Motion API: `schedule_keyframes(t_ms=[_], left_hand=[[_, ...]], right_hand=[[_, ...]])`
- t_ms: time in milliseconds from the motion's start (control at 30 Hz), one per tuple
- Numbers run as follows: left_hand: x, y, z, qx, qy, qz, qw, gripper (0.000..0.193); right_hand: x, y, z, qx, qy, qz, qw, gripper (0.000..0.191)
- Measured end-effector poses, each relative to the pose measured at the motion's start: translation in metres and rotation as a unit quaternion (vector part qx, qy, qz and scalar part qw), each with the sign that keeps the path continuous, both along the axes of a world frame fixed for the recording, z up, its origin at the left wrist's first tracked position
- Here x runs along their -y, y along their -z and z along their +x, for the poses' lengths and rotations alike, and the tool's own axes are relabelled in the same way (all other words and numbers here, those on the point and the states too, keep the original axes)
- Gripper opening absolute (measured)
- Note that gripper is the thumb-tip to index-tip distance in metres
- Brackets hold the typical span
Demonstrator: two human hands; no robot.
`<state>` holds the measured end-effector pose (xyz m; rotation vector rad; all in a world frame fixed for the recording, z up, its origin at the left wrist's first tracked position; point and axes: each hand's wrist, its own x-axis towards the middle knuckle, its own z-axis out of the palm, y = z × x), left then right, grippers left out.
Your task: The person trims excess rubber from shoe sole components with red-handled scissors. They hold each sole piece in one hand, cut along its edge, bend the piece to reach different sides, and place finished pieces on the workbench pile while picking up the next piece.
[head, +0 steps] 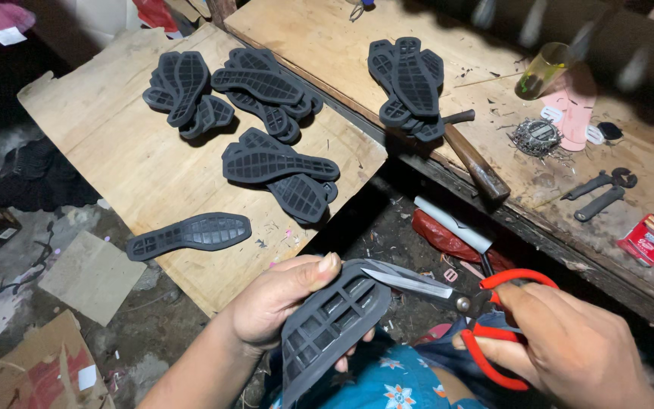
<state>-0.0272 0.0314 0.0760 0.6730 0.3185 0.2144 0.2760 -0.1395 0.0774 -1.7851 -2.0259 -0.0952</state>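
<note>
Two hands work low in view: the left hand (270, 303) grips a dark sole (327, 326), the right hand (569, 341) holds red scissors (486, 318), blades touching its edge. Beyond, a lone sole (189, 235) lies on the board (115, 144); farther, sole piles (278, 170) and a hammer (474, 159).

Both forearms were bare, with no sleeves, gloves, rings or wristbands showing on the left hand (278, 303) or the right hand (562, 341). The thumbnail of the left hand was short and plain, without polish. Below the hands, the person wore a bright blue garment (387, 382) printed with small white and orange flowers, and beside it, toward the right forearm, lay a strip of darker grey-blue cloth whose kind could not be told.
</note>
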Motion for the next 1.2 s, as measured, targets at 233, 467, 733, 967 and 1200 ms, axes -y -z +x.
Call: schedule_keyframes(t_ms=[233,467,733,967,1200], left_hand=[[-0.002,-0.001,0.003,0.009,0.029,0.011,0.999,0.061],[-0.004,-0.003,0.003,0.029,0.064,0.014,0.997,0.061],[0.023,0.0,0.035,-0.084,0.002,0.4,0.913,0.032],[0.05,-0.01,0.026,-0.055,-0.206,0.603,0.769,0.019],[0.057,0.013,0.035,0.062,-0.11,0.31,0.942,0.064]], right_hand=[[0.002,-0.001,0.001,0.007,-0.006,-0.003,1.0,0.065],[0.007,0.014,0.008,-0.009,-0.006,0.011,1.0,0.063],[0.001,0.059,-0.028,-0.703,0.048,-0.234,0.67,0.047],[-0.018,0.046,-0.058,-0.672,0.124,-0.075,0.726,0.041],[-0.015,0.026,-0.058,-0.714,0.069,-0.122,0.686,0.047]])
